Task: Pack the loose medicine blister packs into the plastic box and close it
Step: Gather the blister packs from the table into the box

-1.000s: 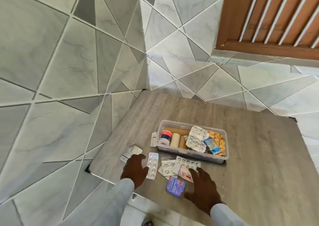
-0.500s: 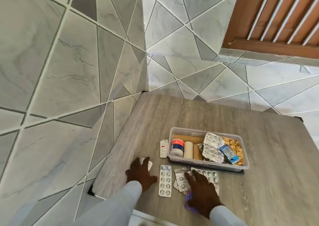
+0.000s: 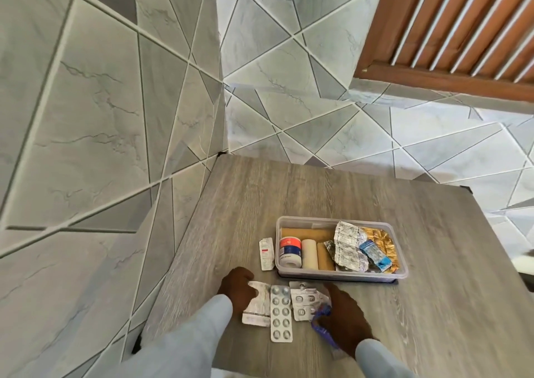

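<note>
1. the left hand is pinching one printed foil strip, in front of the plastic box.
2. the right hand is curling round one blue pack, also in front of the box.
3. between the hands, one ten-pill blister and a small pile of blisters, too overlapped to count, are lying.
4. one strip is lying just left of the open box.
</note>
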